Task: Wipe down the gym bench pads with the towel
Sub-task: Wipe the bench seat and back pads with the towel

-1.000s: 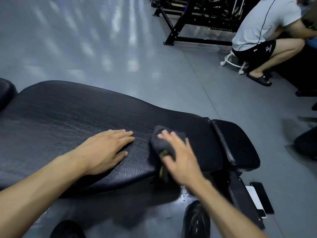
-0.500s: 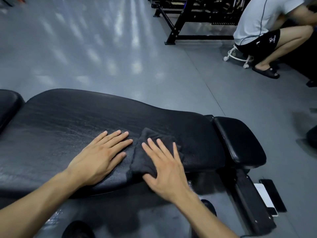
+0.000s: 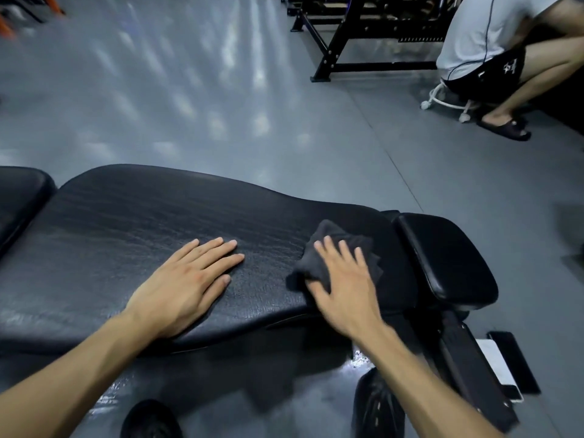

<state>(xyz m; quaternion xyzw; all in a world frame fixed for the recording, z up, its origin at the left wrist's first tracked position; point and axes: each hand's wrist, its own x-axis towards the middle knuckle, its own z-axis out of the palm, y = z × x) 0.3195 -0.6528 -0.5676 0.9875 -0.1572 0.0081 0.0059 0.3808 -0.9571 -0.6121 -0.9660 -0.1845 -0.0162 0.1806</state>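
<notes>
Towel bunched on long pad nr its rt end, pinned flat under rt hand, fingers straight, for wiping pressure. Left hand flat, grasping nothing; prob. bracing. Small pad just beside.

No text, label or number could be read anywhere. A small white mark stood on the black shorts of the crouching person, too blurred to make out.
</notes>
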